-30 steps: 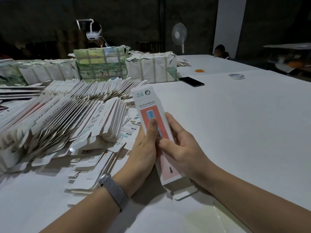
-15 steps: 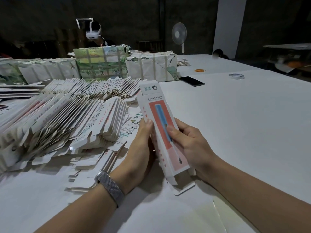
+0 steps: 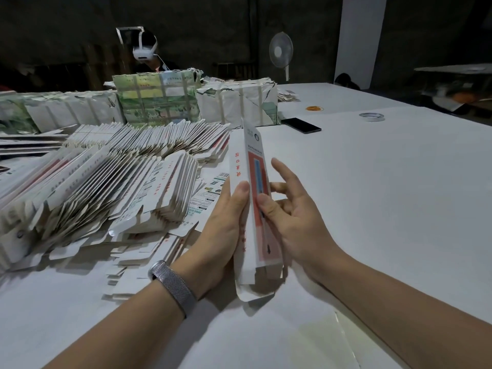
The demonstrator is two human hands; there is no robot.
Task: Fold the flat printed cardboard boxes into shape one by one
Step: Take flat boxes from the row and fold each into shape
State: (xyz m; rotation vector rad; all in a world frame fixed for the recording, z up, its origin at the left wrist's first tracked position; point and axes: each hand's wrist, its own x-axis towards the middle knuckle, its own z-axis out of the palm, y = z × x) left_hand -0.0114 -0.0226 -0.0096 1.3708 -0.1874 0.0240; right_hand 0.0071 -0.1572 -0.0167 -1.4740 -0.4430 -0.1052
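A long narrow printed cardboard box [image 3: 251, 161], white with a red panel and a blue strip, stands nearly upright above the white table [image 3: 372, 195]. It is opened into a tube, with its white side panel turned towards me and its bottom flaps hanging loose. My left hand [image 3: 226, 225] grips it from the left, thumb on the side panel. My right hand [image 3: 290, 217] is on the right: its thumb presses the red face, and its other fingers are spread behind the box. A big heap of flat boxes [image 3: 106, 187] lies to the left.
Strapped bundles of packed cartons [image 3: 157, 99] stand at the back of the table. A black phone [image 3: 300, 125], a tape roll [image 3: 372, 116] and orange rubber bands [image 3: 314, 108] lie further right. Another person with a white headset [image 3: 145, 50] sits behind the bundles. A fan [image 3: 281, 51] stands at the back.
The box has risen from lying flat to nearly upright and has turned, so its side panel faces me. It has opened into a tube, and my right fingers have spread.
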